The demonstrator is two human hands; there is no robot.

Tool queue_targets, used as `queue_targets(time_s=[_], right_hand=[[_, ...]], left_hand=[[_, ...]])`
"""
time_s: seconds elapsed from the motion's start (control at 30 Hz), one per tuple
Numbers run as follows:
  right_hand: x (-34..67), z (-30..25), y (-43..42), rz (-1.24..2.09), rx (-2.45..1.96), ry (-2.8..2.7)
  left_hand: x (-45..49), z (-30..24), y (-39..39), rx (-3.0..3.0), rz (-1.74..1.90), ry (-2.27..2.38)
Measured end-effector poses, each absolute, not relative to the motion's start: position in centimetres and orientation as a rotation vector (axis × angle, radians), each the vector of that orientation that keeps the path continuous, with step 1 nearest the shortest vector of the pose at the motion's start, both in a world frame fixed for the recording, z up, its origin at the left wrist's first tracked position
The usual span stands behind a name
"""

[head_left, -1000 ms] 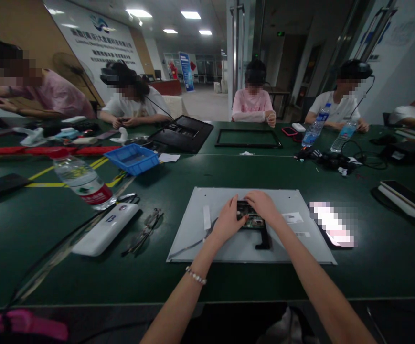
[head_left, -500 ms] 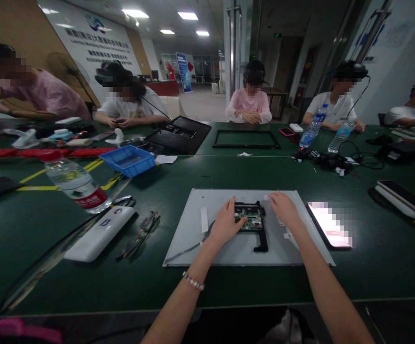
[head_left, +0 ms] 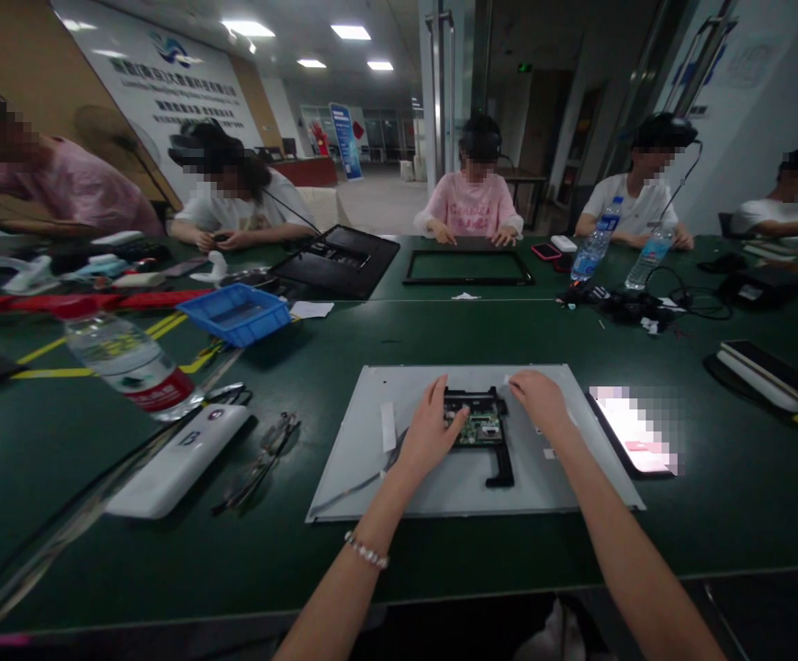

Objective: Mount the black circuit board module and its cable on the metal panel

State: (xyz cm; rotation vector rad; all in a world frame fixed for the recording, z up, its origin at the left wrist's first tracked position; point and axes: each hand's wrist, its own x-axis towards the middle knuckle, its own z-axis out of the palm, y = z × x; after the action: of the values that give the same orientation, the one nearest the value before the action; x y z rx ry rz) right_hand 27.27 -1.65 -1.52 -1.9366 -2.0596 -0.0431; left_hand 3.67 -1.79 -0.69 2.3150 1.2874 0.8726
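Note:
A grey-white flat panel [head_left: 343, 459] lies on the table in front of me. On it rests a black plastic bracket [head_left: 501, 468] carrying a green circuit board [head_left: 477, 431]. My left hand [head_left: 430, 436] lies at the bracket's left side, fingers stretched and thumb apart over the board. My right hand [head_left: 540, 399] is closed in a pinch by the bracket's upper right corner; a small white piece, perhaps tape, shows at its fingertips. A white strip [head_left: 388, 427] and a grey cable [head_left: 350, 493] are on the panel's left part.
A lit phone [head_left: 629, 431] lies right of the panel. To the left are eyeglasses [head_left: 257, 464], a white power bank [head_left: 178, 464], a tilted water bottle [head_left: 129, 363] and a blue tray [head_left: 237, 314]. Across the table sit several people, with a black frame [head_left: 467, 281] before one.
My hands stay at nearly the same places on the panel. The view has shifted slightly. The person in pink opposite has parted their hands and put them on the table.

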Motion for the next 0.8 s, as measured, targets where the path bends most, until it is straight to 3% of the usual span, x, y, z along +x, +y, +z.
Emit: queue_targets(time_s=[0.8], right_hand=[[26.59,-1.21,-1.37,-0.112,-1.998,-2.004]], left_hand=[[3.29,-0.86,-1.46,2.348,0.781,1.289]])
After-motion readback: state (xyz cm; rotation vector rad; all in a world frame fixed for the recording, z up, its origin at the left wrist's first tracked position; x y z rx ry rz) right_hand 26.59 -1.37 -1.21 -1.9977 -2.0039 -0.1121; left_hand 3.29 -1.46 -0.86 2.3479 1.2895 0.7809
